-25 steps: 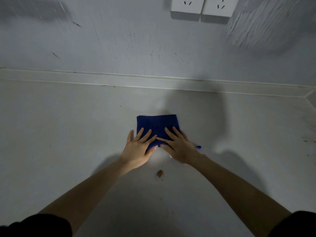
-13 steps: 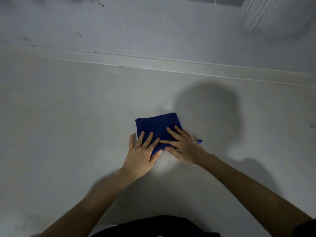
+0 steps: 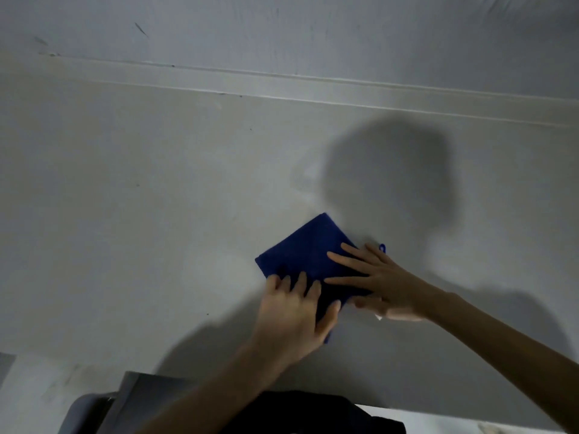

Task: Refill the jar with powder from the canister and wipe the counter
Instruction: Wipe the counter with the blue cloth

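Observation:
A folded dark blue cloth lies flat on the pale counter, turned so one corner points away from me. My left hand presses on its near left part with fingers spread. My right hand lies flat across its right side, fingers straight and pointing left. A small blue loop of the cloth shows beyond my right hand. No jar or canister is in view.
The counter meets a grey wall along a raised strip at the back. The counter's near edge runs along the bottom, with a grey object below it at the lower left. My head's shadow falls on the counter behind the cloth.
The cloth has slid toward me and rotated under both hands. The view has tilted down, so the counter's near edge shows and the wall sockets have left the frame.

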Demonstrator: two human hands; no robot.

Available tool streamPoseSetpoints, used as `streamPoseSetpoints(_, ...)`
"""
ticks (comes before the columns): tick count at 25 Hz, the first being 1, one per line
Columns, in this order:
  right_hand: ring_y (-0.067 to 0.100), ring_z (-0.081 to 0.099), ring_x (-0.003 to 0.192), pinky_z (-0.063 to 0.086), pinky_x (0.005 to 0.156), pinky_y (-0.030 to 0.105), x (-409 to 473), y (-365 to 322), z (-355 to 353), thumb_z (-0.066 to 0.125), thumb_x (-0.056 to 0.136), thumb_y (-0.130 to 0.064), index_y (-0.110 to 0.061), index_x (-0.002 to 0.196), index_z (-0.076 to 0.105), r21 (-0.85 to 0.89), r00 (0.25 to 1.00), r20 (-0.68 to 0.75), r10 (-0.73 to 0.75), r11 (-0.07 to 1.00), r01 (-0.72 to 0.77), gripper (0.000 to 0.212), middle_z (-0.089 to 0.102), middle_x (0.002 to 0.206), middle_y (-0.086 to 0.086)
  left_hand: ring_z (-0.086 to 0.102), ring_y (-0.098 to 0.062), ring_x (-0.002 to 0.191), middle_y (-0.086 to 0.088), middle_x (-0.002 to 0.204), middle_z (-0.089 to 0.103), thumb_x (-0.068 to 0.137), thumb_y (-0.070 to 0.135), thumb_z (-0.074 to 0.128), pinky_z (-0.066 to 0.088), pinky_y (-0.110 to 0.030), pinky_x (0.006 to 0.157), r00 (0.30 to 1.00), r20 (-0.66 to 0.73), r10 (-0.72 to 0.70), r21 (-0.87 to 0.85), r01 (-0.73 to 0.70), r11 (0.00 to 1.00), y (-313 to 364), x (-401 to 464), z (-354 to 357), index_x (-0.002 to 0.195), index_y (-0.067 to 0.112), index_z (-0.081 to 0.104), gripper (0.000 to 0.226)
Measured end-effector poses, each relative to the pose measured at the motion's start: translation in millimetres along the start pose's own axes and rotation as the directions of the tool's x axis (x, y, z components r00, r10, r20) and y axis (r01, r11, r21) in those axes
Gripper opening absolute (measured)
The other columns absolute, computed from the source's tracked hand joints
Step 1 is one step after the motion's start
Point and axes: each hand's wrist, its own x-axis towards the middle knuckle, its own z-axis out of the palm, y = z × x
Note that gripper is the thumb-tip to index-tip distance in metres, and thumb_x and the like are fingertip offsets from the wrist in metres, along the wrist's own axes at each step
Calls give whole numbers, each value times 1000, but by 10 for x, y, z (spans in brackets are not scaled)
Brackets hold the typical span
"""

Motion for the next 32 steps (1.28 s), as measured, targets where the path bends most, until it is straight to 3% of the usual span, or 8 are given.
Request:
streamPoseSetpoints(2,0,-15,135,-17,110,35,65,-112,-32,3,74,-72,-41,136,18,117,990,-90,105,989,-94,71,2,146,-21,64,-19,56,-1,65,72,86,33,34,48,-26,58,995,-94,24,-77,-31,997,-249,293,-49,80,18,67,36)
streamPoseSetpoints(4,4,-9,137,-10,113,37,215,-288,-2,-1,78,-65,-31,140,16,160,939,-233,252,963,-219,73,8,151,-13,66,-22,93,-5,101,72,86,28,32,47,-33,80,989,-86,116,25,-115,993,-493,512,34,107,14,61,38)
streamPoseSetpoints(6,13,-5,140,-5,113,41,423,-458,99,1,81,-52,-20,143,10,161,859,-313,405,914,-372,70,9,154,-2,50,-24,123,-7,131,56,89,32,29,30,-39,102,971,22,240,145,-241,960,-644,623,233,125,9,48,47)
streamPoseSetpoints(10,31,31,134,21,108,51,685,-673,291,16,88,-36,-8,136,31,79,723,-463,513,836,-543,58,36,145,12,40,-31,130,-12,137,49,89,33,25,17,-46,105,966,79,247,174,-258,950,-704,625,314,130,3,42,53)
streamPoseSetpoints(13,29,39,130,31,103,52,705,-793,352,23,89,-37,-11,134,37,21,711,-504,491,829,-558,54,44,140,10,38,-31,131,-15,138,48,91,29,22,18,-48,105,977,58,203,145,-209,967,-734,411,302,131,1,39,52)
streamPoseSetpoints(16,27,35,133,26,107,52,687,-928,440,25,87,-38,-15,134,36,-29,760,-508,404,874,-484,53,44,141,8,39,-31,131,-16,138,47,93,28,15,20,-47,106,994,14,105,158,-106,982,-720,113,284,131,0,38,52)
streamPoseSetpoints(21,24,30,135,12,107,45,448,-1006,612,28,87,-37,-20,135,31,-24,806,-501,316,925,-378,51,40,143,6,28,-30,132,-19,137,47,84,28,30,21,-49,105,999,-34,22,136,-17,991,-462,-237,326,130,-1,38,55)
streamPoseSetpoints(32,20,28,136,7,110,40,-439,-849,911,27,91,-33,-18,138,28,78,700,-524,486,846,-528,49,34,145,4,18,-37,137,-24,144,33,89,35,26,18,-54,105,964,93,250,46,-255,966,302,-235,484,133,-4,32,59)
